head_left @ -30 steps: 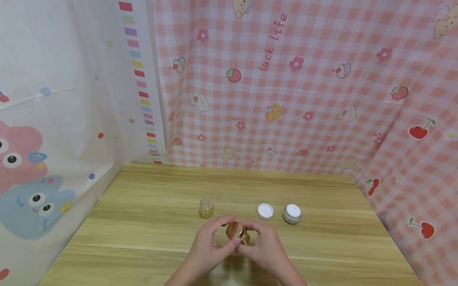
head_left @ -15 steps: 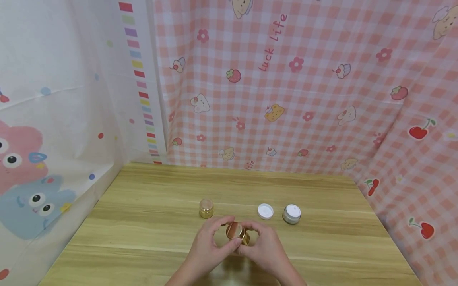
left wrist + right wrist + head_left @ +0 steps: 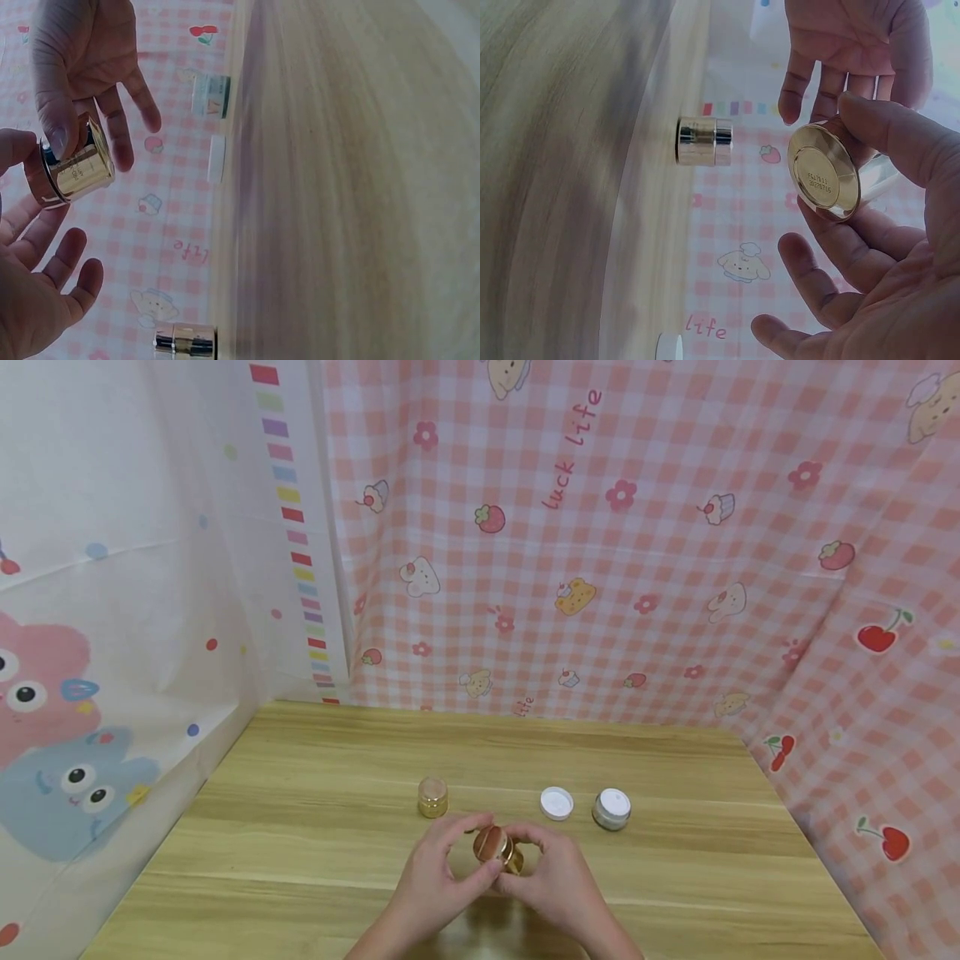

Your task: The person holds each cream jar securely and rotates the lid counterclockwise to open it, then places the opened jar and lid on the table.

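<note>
Both hands meet over the near middle of the table around one shiny gold cosmetic jar (image 3: 516, 860), tilted so its lid faces left. My left hand (image 3: 438, 870) grips the coppery-gold lid (image 3: 491, 845) between thumb and fingers. From the other side, my right hand (image 3: 553, 875) pinches the jar's body. The left wrist view shows a dark line between lid and gold body (image 3: 88, 171), with the right thumb pressed on the body. Small printed digits mark the jar's flat gold base (image 3: 821, 180) in the right wrist view. The other fingers of both hands spread loosely.
A second gold jar (image 3: 432, 798) stands upright beyond the left hand. Farther right, a round white lid (image 3: 557, 803) lies beside a small glass jar (image 3: 612, 810) with a white top. Patterned cloth (image 3: 570, 635) hangs along the wooden table's (image 3: 315, 827) far edge.
</note>
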A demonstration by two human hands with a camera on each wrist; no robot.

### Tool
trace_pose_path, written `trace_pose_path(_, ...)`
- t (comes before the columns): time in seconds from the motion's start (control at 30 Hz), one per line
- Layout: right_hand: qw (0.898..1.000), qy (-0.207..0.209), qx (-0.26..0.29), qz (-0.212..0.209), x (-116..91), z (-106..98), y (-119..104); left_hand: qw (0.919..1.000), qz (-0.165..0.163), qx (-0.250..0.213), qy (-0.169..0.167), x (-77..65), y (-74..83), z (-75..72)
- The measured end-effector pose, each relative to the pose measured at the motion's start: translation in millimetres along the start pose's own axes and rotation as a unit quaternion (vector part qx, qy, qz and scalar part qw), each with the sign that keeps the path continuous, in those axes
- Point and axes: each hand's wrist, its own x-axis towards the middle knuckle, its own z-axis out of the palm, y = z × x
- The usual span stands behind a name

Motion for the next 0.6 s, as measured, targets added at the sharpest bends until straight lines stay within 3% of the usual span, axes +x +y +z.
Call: trace_pose_path(0.6, 1.0, -0.008, 0.005, -0.009, -1.7, -0.4, -1.2, 0.998, -0.059, -0.022, -0.005, -0.3, 1.4, 1.1)
